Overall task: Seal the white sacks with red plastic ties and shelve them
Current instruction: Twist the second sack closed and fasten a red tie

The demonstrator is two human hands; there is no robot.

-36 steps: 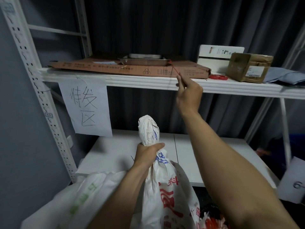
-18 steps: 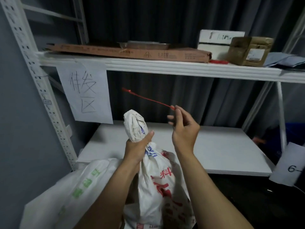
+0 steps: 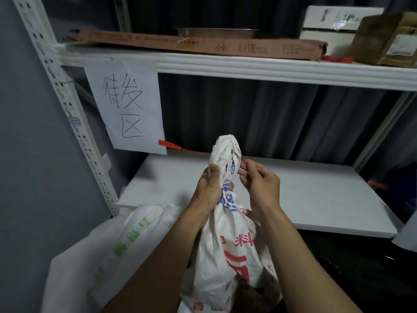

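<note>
Handwritten paper sign (image 3: pixel 126 109), flat cardboard box (image 3: pixel 203 45) with metal tray (image 3: pixel 216 32) on top, white box (image 3: pixel 334 21), brown parcel (image 3: pixel 388 39), dark curtain (image 3: pixel 259 118)

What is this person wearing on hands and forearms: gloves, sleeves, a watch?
Nothing visible. The left hand and right hand are ungloved, with no rings showing. Both forearms are bare down to the frame edge: no sleeves, watch or wristband.

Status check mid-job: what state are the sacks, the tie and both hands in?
red-print sack: upright, neck twisted shut, not yet tied.
red tie: unfastened, running behind the sack's neck.
left hand: grips the twisted neck.
right hand: pinches the tie beside the neck.
green-print sack: slumped at lower left, closure not visible.
</note>
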